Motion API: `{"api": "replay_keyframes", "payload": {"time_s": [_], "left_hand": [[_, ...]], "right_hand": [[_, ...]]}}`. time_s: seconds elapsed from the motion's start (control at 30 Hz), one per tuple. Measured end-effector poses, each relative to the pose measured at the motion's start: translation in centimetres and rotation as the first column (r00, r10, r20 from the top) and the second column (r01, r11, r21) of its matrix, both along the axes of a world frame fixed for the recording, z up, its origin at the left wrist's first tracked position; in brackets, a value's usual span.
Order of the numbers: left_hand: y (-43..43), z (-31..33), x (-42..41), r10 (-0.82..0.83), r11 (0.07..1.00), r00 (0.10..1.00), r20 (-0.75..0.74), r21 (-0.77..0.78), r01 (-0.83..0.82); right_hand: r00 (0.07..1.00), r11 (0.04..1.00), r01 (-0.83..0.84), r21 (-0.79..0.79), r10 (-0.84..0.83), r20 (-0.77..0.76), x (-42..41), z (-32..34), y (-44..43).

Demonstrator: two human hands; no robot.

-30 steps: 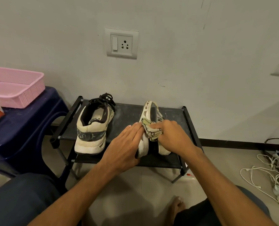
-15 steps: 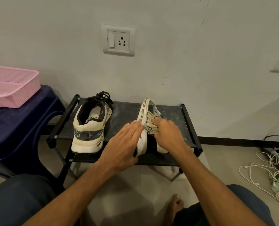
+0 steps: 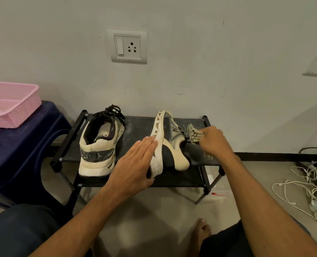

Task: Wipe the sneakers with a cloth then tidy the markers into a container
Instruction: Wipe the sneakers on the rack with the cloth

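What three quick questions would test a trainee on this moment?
1. True or false: the left hand rests with straight fingers against the sole of the tipped sneaker.
2. Which holds the cloth? A) left hand B) right hand
3. Fill in: the other sneaker stands ___ on the rack.
Key: 1 true; 2 B; 3 upright.
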State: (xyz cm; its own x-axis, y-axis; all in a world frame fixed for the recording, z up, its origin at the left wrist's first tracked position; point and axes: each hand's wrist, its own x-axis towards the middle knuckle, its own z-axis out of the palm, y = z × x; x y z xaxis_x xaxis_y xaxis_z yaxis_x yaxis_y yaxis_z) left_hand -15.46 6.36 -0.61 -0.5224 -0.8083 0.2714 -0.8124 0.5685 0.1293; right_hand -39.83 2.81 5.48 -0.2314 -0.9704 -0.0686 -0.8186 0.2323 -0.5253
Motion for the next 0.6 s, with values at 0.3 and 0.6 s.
{"api": "replay_keyframes", "payload": {"time_s": [0.3, 0.6], "left_hand": [[0.2, 0.2, -0.6, 0.002, 1.000, 1.000, 0.029, -0.023, -0.002], [0.3, 0.1, -1.0, 0.020, 1.000, 0.998, 0.055, -0.020, -0.019]], "right_hand": [[0.972, 0.969, -0.227, -0.101, 0.219, -0.083, 4.0, 0.8, 1.6], [0.918, 0.960, -0.280, 0.025, 0.275, -0.287, 6.5, 0.0, 2.5]]}}
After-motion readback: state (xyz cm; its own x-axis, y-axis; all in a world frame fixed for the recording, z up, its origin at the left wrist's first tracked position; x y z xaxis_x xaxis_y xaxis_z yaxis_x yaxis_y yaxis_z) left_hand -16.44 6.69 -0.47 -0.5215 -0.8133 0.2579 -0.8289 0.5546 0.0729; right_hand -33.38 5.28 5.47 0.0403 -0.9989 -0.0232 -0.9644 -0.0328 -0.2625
